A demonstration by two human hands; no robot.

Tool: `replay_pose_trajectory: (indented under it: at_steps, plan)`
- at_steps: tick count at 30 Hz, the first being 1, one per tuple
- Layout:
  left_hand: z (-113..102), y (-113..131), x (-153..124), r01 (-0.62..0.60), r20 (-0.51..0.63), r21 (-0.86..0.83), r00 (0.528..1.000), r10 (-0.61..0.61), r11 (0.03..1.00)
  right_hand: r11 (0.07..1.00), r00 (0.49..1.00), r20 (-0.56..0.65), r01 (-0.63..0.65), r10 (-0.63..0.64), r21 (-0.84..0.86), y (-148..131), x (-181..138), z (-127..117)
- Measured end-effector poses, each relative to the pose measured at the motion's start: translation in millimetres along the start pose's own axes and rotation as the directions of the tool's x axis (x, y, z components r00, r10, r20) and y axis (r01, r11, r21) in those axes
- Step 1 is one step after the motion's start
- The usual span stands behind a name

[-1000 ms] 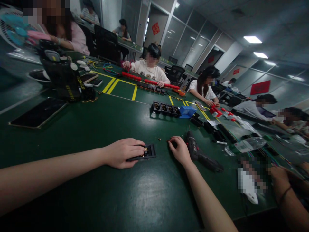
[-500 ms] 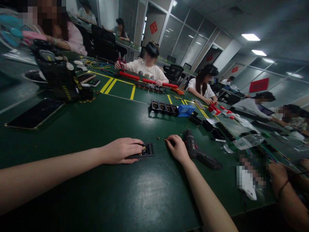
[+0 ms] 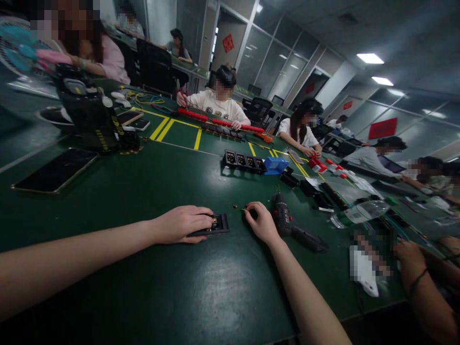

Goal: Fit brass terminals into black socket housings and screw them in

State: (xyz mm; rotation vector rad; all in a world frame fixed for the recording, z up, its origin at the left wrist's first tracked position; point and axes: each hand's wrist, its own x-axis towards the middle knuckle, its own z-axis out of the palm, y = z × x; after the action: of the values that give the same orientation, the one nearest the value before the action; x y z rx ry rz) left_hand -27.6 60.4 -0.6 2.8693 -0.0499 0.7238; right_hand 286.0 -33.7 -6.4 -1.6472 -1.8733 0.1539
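My left hand [image 3: 181,224] rests over a small black rectangular housing [image 3: 224,223] lying on the green table, fingers across its top and thumb along the near side. Brass-coloured parts show inside its uncovered right end; the rest is under my fingers. To the right, my right hand [image 3: 261,222] is closed in a pinch just above the table, with a tiny brass screw [image 3: 243,209] poking out from the fingertips. Another small brass piece [image 3: 235,206] lies between the two hands. Beside my right hand is a black cordless drill [image 3: 283,215], bit pointing away from me.
Farther back stand a black multi-bay block [image 3: 244,161] and a blue bin [image 3: 276,165]. A phone [image 3: 55,170] and a black bag [image 3: 89,117] are at left. A plastic bottle [image 3: 361,213] lies at right, near a co-worker's hand [image 3: 409,261]. Other people sit around.
My right hand has shifted slightly left with the screw, toward the housing. My left hand stays in place on it. The view has turned a little.
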Motion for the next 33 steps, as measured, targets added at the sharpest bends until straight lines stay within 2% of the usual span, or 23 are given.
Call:
replay_pose_trajectory:
  at_steps: [6,11,15,18,21,27,33]
  plan:
    - [-2,1,2,-0.019,-0.048,-0.021,0.999,0.018,1.0,0.998,1.0,-0.005,0.014,-0.014,0.063,-19,-4,-5]
    - [-4,2,3,-0.021,-0.032,-0.006,0.999,0.021,1.0,0.988,0.987,0.077,0.134,-0.14,0.077,-58,-2,-10]
    - [-1,0,0,-0.03,-0.028,0.012,0.999,0.03,0.999,0.951,0.922,0.276,0.301,-0.271,-0.072,-87,12,-17]
    - [2,-1,-2,-0.035,-0.056,0.014,0.998,0.036,0.999,0.902,0.858,0.408,0.403,-0.312,-0.158,-103,26,-20]
    - [3,-1,-2,-0.033,-0.058,0.022,0.998,0.034,0.999,0.864,0.807,0.491,0.466,-0.328,-0.19,-114,39,-20]
    - [1,-1,-2,-0.039,-0.072,0.021,0.997,0.04,0.999,0.803,0.755,0.589,0.525,-0.287,-0.282,-128,53,-16]
    - [2,-1,-3,-0.026,-0.046,0.041,0.999,0.028,0.999,0.815,0.747,0.596,0.522,-0.293,-0.253,-132,53,-14]
